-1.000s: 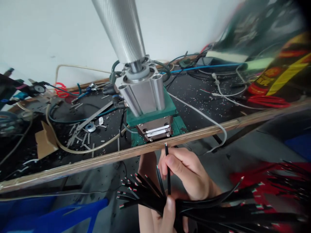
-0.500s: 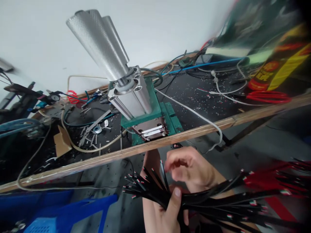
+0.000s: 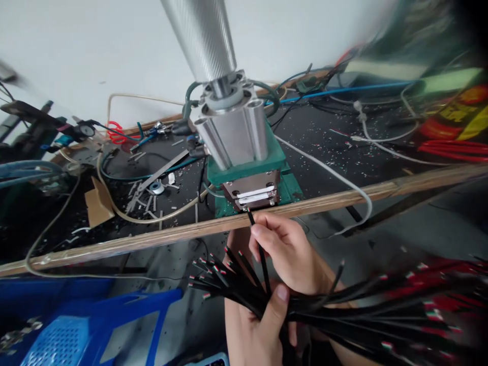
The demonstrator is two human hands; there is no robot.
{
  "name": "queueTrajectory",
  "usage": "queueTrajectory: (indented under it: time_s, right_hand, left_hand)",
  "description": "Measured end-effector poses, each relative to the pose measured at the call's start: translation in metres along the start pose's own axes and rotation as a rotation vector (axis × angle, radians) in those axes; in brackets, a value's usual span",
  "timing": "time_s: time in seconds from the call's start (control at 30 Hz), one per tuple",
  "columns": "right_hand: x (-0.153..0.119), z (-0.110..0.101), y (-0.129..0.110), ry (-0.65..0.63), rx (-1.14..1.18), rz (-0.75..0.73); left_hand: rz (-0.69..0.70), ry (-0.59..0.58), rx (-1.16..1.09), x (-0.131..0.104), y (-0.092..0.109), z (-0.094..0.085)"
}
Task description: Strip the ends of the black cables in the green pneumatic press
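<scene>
My left hand (image 3: 267, 325) is closed around a thick bundle of black cables (image 3: 240, 292), thumb on top. Red, green and white wire ends show at the cables' tips. Between thumb and fingers, my right hand (image 3: 284, 249) pinches a single black cable (image 3: 250, 217), which still runs down into the bundle. Its tip stands at the table edge, just below the front of a pneumatic press (image 3: 236, 132). That press has a silver cylinder on a green base, and white strips (image 3: 256, 195) cross its front jaw. Whether the cable tip touches the jaw I cannot tell.
The black table (image 3: 320, 178) has a wooden edge and carries scattered wire scraps. Left of the press lie a cardboard piece (image 3: 98, 203) and a small spool (image 3: 156, 188). A white cable (image 3: 331, 173) loops over the edge. A blue plastic stool (image 3: 129, 310) stands below left.
My right hand has taken hold of one cable and raised its tip toward the press front. The left hand keeps its grip on the bundle. The view has shifted, with the press now further right.
</scene>
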State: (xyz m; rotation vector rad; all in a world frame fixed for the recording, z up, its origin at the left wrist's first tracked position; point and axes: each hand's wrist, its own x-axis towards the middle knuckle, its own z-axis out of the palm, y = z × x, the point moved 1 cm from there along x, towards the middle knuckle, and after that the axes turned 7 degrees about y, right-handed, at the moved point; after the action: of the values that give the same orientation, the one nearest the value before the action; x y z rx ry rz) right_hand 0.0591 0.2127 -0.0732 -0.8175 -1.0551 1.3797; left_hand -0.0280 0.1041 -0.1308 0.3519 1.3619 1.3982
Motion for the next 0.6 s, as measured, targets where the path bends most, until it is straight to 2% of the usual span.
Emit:
queueTrajectory:
  time_s: [0.1,0.23,0.47,0.6]
  right_hand:
    - [0.008,0.003,0.005,0.043,-0.045,-0.024]
    - [0.014,0.005,0.006,0.111,-0.117,-0.036]
    - [0.015,0.010,0.001,0.214,-0.114,-0.006]
    - [0.014,0.010,0.001,0.230,-0.093,-0.005]
  left_hand:
    - [0.001,0.020,-0.034,0.004,0.016,0.009]
    - [-0.046,-0.020,-0.028,0.009,0.031,0.016]
    - [-0.087,-0.048,-0.020,0.010,0.039,0.016]
    - [-0.095,-0.050,-0.004,0.009,0.041,0.017]
